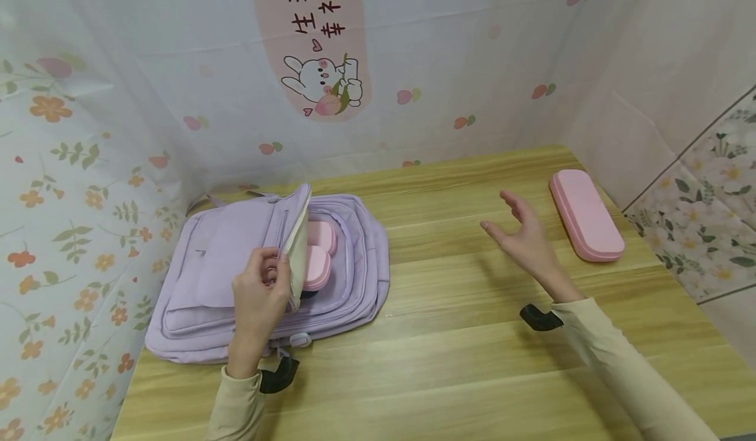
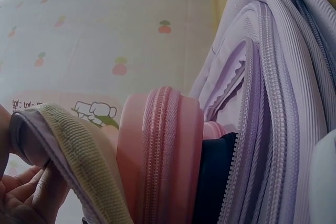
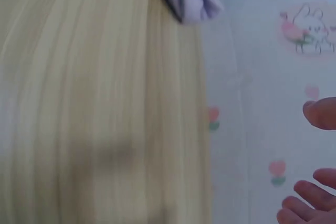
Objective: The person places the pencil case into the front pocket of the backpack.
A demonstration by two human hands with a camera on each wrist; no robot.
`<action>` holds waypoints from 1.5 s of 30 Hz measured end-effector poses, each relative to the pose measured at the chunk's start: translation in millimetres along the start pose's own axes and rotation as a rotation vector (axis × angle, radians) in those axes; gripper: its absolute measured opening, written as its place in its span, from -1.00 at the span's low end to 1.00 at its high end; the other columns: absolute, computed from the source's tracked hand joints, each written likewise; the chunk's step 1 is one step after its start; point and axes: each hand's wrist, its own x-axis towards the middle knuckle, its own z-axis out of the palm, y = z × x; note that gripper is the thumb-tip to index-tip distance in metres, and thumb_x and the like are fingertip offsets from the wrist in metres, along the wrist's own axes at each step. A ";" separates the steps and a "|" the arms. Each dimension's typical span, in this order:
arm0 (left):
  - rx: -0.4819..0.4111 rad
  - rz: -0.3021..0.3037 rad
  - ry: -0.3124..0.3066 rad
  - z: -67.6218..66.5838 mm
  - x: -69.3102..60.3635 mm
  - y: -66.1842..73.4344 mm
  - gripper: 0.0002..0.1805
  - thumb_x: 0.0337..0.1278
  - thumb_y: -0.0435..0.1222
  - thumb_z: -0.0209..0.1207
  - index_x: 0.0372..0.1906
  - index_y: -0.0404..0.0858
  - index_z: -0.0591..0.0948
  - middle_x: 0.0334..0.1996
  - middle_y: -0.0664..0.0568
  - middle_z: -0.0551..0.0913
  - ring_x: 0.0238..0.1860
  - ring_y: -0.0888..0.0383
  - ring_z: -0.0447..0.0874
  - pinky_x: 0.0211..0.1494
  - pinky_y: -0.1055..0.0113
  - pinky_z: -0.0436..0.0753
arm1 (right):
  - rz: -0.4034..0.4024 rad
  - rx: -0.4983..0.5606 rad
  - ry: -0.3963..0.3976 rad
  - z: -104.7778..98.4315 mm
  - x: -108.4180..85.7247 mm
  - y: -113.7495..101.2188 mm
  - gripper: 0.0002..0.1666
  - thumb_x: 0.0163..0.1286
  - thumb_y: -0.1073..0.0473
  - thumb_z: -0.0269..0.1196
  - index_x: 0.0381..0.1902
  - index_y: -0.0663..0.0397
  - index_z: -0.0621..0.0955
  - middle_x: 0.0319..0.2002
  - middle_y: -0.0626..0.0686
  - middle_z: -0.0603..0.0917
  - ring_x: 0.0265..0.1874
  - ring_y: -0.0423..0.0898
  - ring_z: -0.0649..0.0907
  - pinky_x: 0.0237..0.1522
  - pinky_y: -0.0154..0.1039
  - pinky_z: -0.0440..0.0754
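Observation:
A lavender backpack lies on the left of the table with its front pocket unzipped. My left hand pinches the pocket's flap edge between thumb and fingers and holds it lifted. Inside the pocket sit two pink zippered cases, their ends showing, with something dark beside them. My right hand is in the air over the table, fingers spread and holding nothing. A pink pencil case lies to its right, apart from it.
The wooden table runs up to a printed cloth behind it. Floral sheets hang at the left and right. A white side-release buckle juts from the backpack's near side.

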 end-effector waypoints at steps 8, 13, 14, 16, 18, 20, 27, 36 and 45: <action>0.003 -0.004 0.003 -0.4 -0.7 0.6 -0.88 0.22 -0.51 0.19 -0.17 -0.50 0.59 -0.53 -0.17 0.74 -0.52 0.63 0.53 -0.44 0.75 0.52 | 0.070 -0.139 0.175 -38.3 -13.7 31.8 -0.14 0.27 0.22 0.42 0.42 0.44 0.33 0.38 0.47 0.40 0.36 0.47 0.37 0.37 0.35 0.33; 0.012 -0.006 0.004 -0.2 -0.5 0.9 -0.87 0.22 -0.51 0.20 -0.17 -0.50 0.60 -0.51 -0.20 0.75 -0.49 0.67 0.52 -0.42 0.76 0.52 | 0.181 -0.224 0.259 -59.0 -24.5 47.4 -0.13 0.28 0.12 0.41 0.45 0.34 0.34 0.39 0.42 0.42 0.35 0.44 0.39 0.36 0.38 0.28; 0.014 -0.005 0.003 0.0 -0.5 1.0 -0.87 0.22 -0.51 0.20 -0.17 -0.50 0.60 -0.51 -0.20 0.75 -0.48 0.67 0.51 -0.41 0.77 0.52 | 0.210 -0.233 0.271 -62.6 -26.5 50.3 -0.12 0.29 0.11 0.40 0.46 0.33 0.32 0.40 0.43 0.40 0.35 0.45 0.37 0.36 0.40 0.24; 0.017 -0.003 0.004 0.2 -0.4 1.2 -0.87 0.22 -0.50 0.20 -0.17 -0.50 0.60 -0.51 -0.20 0.75 -0.49 0.67 0.51 -0.42 0.77 0.52 | 0.267 -0.250 0.287 -69.2 -29.1 56.7 -0.09 0.29 0.07 0.39 0.47 0.31 0.29 0.41 0.44 0.36 0.37 0.45 0.34 0.38 0.40 0.18; 0.017 -0.001 0.004 0.3 -0.8 1.3 -0.87 0.22 -0.51 0.20 -0.17 -0.51 0.60 -0.51 -0.20 0.75 -0.50 0.67 0.51 -0.43 0.76 0.51 | 0.328 -0.277 0.284 -74.6 -31.2 63.0 -0.05 0.30 0.01 0.36 0.49 0.33 0.25 0.41 0.48 0.32 0.38 0.46 0.30 0.38 0.40 0.15; 0.017 0.002 0.002 0.5 -1.1 1.4 -0.86 0.21 -0.51 0.20 -0.16 -0.51 0.60 -0.52 -0.19 0.75 -0.50 0.66 0.51 -0.43 0.76 0.51 | 0.364 -0.303 0.275 -79.3 -34.2 70.7 0.00 0.29 0.00 0.36 0.50 0.38 0.20 0.41 0.51 0.28 0.37 0.47 0.27 0.38 0.39 0.15; 0.012 0.010 0.002 1.1 -1.5 1.6 -0.86 0.21 -0.51 0.20 -0.16 -0.51 0.60 -0.52 -0.20 0.74 -0.51 0.64 0.51 -0.45 0.75 0.50 | 0.414 -0.348 0.277 -88.6 -44.5 93.5 0.00 0.24 0.08 0.39 0.45 0.51 0.20 0.33 0.57 0.31 0.30 0.47 0.32 0.29 0.37 0.25; 0.019 0.013 0.009 1.3 -1.7 0.9 -0.85 0.21 -0.51 0.20 -0.15 -0.51 0.60 -0.53 -0.18 0.74 -0.53 0.63 0.50 -0.46 0.74 0.48 | 0.500 -0.339 0.335 -91.1 -48.5 109.4 -0.06 0.17 0.15 0.43 0.38 0.51 0.31 0.25 0.56 0.43 0.23 0.45 0.41 0.29 0.33 0.31; 0.021 0.025 0.013 1.8 -1.7 -0.7 -0.86 0.21 -0.51 0.20 -0.16 -0.51 0.60 -0.56 -0.17 0.72 -0.55 0.60 0.50 -0.47 0.74 0.47 | 0.542 -0.310 0.345 -92.3 -51.2 110.9 -0.06 0.14 0.08 0.44 0.35 0.50 0.36 0.24 0.54 0.47 0.21 0.42 0.45 0.23 0.28 0.35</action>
